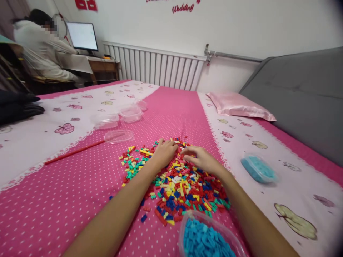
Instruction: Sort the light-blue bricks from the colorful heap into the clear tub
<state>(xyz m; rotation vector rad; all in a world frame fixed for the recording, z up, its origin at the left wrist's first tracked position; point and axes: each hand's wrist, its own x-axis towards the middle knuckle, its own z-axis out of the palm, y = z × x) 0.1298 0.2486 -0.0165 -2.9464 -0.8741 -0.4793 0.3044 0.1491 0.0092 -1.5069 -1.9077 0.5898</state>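
A heap of small coloured bricks (179,185), red, yellow, blue and green, lies on a pink dotted bedspread (66,192). My left hand (164,152) rests palm down on the far part of the heap, fingers curled among the bricks. My right hand (200,159) lies beside it, fingertips pinched low over the bricks near the left hand. Whether either hand holds a brick is hidden. A clear tub of light blue bricks (205,237) stands at the near edge, just below my right forearm.
A second tub with blue bricks (258,169) sits to the right. Empty clear tubs (118,116) and a lid (118,136) lie at the far left. A pink pillow (239,105), a grey headboard (300,92) and a radiator (155,67) stand beyond. A person (40,50) sits at a desk.
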